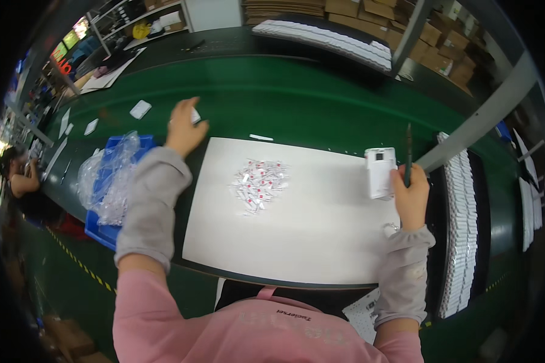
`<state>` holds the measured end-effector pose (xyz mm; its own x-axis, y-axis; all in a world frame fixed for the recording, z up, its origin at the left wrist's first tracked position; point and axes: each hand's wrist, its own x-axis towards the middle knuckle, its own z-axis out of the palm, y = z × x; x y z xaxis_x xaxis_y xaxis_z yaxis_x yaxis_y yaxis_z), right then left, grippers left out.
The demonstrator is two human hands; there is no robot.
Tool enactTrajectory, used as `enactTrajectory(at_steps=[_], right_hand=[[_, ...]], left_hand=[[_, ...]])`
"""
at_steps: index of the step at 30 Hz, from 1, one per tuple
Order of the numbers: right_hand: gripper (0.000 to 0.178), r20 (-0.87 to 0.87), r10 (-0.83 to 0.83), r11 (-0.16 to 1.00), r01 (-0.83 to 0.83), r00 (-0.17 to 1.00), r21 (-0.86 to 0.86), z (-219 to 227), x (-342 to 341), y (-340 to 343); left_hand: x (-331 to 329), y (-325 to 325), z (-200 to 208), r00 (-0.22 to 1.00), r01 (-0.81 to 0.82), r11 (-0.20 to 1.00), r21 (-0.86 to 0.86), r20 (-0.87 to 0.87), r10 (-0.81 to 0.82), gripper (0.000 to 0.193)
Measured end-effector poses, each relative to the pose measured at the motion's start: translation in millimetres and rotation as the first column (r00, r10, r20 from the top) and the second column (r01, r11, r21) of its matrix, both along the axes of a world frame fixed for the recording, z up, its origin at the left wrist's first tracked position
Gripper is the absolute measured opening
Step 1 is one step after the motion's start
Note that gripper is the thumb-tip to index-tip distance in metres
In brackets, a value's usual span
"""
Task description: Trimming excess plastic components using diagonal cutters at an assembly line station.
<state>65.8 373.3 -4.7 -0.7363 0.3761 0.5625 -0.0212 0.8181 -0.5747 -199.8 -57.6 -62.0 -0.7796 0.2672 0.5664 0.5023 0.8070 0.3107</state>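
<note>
My left hand (pixel 183 129) reaches out over the green conveyor belt (pixel 297 97), fingers closed around a small white box (pixel 195 115) that shows only at its edge. My right hand (pixel 410 195) rests at the right edge of the white mat (pixel 303 230). It holds a dark pen (pixel 408 154) upright and touches a white box (pixel 380 171) with a small dark window. A pile of small clear packets with red marks (pixel 259 183) lies in the middle of the mat, between both hands.
A blue bin (pixel 103 227) with crumpled clear plastic bags (pixel 108 175) stands left of the mat. Small white boxes (pixel 140 109) lie scattered on the belt. Rows of white boxes (pixel 463 230) are stacked at the right. Cardboard cartons (pixel 430 42) stand behind. Another person (pixel 18 175) sits far left.
</note>
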Motion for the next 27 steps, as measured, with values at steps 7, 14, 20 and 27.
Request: enactTrajectory(at_steps=[7, 14, 20, 27], right_hand=[[0.023, 0.352, -0.226, 0.974, 0.202, 0.908, 0.104, -15.8, 2.7, 51.0], [0.029, 0.432, -0.295, 0.946, 0.196, 0.853, 0.259, -30.5, -13.4, 50.5], [0.029, 0.124, 0.005, 1.000, -0.006, 0.992, 0.008, -25.7, -16.7, 8.4], [0.031, 0.031, 0.521, 0.204, -0.089, 0.853, -0.975, -11.8, -36.3, -95.6]], left_hand=[[-74.3, -84.5, -31.1, 0.821, -0.126, 0.945, -0.301, 0.503, 0.270, 0.070], [-37.0, -64.9, -8.1, 0.942, -0.156, 0.972, -0.177, 0.268, 0.200, 0.065], [15.9, 15.8, 48.8, 0.925, 0.305, 0.930, 0.206, 0.166, -0.341, 0.066], [120.8, 123.0, 61.3, 0.495, 0.805, 0.550, 0.222, 0.260, -0.829, 0.081]])
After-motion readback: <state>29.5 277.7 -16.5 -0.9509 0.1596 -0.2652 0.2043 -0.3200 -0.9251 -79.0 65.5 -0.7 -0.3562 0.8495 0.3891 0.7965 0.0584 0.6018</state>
